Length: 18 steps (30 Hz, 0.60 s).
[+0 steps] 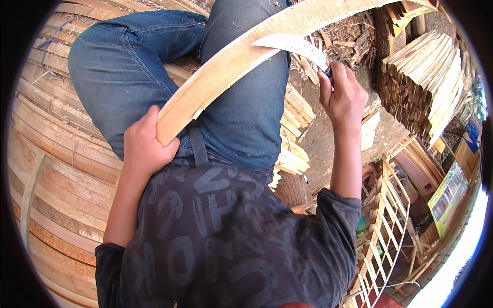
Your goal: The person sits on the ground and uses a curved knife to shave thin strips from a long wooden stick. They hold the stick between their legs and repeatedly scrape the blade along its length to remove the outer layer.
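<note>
A long pale wooden plank [221, 72], which looks curved here, crosses over my thighs from my lap toward the far right. My left hand [147, 139] grips its near end, thumb on one side and fingers at the other edge. In my right hand [345, 96], fingers wrapped round a dark handle, is a knife with a curved blade [300, 47]. The blade points left and its tip overlaps the plank's face; whether it touches the wood I cannot tell. A small splinter [197, 114] sticks out from the plank's lower edge near my left hand.
Long stacked boards [67, 149] fill the left side. A bundle of cut sticks [423, 77] stands at the far right, with wood scraps [354, 43] on the ground beyond my knee. Nearer right is a slatted wooden frame [382, 231].
</note>
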Each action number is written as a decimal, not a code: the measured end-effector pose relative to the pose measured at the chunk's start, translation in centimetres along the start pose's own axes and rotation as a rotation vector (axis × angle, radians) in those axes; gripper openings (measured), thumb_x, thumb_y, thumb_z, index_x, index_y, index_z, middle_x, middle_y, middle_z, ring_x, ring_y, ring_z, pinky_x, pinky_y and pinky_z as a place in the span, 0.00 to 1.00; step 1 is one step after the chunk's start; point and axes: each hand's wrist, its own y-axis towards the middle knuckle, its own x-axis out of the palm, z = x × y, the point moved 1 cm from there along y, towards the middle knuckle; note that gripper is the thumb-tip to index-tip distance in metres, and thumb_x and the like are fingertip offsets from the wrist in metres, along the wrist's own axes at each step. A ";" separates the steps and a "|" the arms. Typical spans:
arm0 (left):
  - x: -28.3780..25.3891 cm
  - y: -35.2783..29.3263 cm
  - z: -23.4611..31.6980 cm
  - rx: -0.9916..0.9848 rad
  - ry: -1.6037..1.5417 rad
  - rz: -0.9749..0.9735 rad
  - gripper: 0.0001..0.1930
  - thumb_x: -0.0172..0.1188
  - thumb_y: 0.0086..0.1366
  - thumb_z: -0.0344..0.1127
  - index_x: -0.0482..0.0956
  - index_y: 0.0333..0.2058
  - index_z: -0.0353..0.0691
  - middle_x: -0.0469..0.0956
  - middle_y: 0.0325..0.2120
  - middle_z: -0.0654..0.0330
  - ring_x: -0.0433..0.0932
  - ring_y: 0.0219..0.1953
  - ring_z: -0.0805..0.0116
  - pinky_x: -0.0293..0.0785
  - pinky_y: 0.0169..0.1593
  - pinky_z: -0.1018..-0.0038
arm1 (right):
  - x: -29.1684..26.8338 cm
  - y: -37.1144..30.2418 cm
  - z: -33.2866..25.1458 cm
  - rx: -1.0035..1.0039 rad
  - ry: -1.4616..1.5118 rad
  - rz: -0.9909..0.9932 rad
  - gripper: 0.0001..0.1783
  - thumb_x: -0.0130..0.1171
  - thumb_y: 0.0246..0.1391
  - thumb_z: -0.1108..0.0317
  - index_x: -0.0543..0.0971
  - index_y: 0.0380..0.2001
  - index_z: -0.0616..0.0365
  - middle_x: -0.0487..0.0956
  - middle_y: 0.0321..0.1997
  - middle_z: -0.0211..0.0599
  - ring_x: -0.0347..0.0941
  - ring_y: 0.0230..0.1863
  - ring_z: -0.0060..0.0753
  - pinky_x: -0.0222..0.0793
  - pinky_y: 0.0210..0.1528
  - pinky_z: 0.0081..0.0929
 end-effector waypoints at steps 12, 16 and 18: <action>0.6 0.2 0.1 -0.007 0.044 0.008 0.18 0.62 0.43 0.33 0.68 0.34 0.35 0.76 0.24 0.44 0.76 0.30 0.40 0.72 0.33 0.55 | -0.1 0.5 -1.4 0.035 0.024 0.024 0.16 0.57 0.59 0.53 0.70 0.29 0.53 0.72 0.18 0.36 0.73 0.16 0.42 0.67 0.16 0.36; 0.6 0.7 0.3 0.015 0.058 0.024 0.18 0.63 0.43 0.33 0.67 0.32 0.37 0.75 0.22 0.47 0.76 0.28 0.42 0.72 0.32 0.55 | -1.5 0.0 -4.7 0.039 0.118 -0.077 0.16 0.58 0.58 0.53 0.70 0.28 0.52 0.72 0.18 0.34 0.74 0.16 0.38 0.67 0.16 0.35; 0.5 0.6 0.3 0.001 0.024 0.027 0.17 0.61 0.43 0.32 0.68 0.33 0.36 0.75 0.24 0.44 0.75 0.30 0.39 0.72 0.33 0.56 | -2.4 -0.7 -7.0 -0.139 0.127 -0.185 0.16 0.58 0.58 0.53 0.70 0.28 0.52 0.72 0.18 0.34 0.74 0.17 0.37 0.68 0.17 0.34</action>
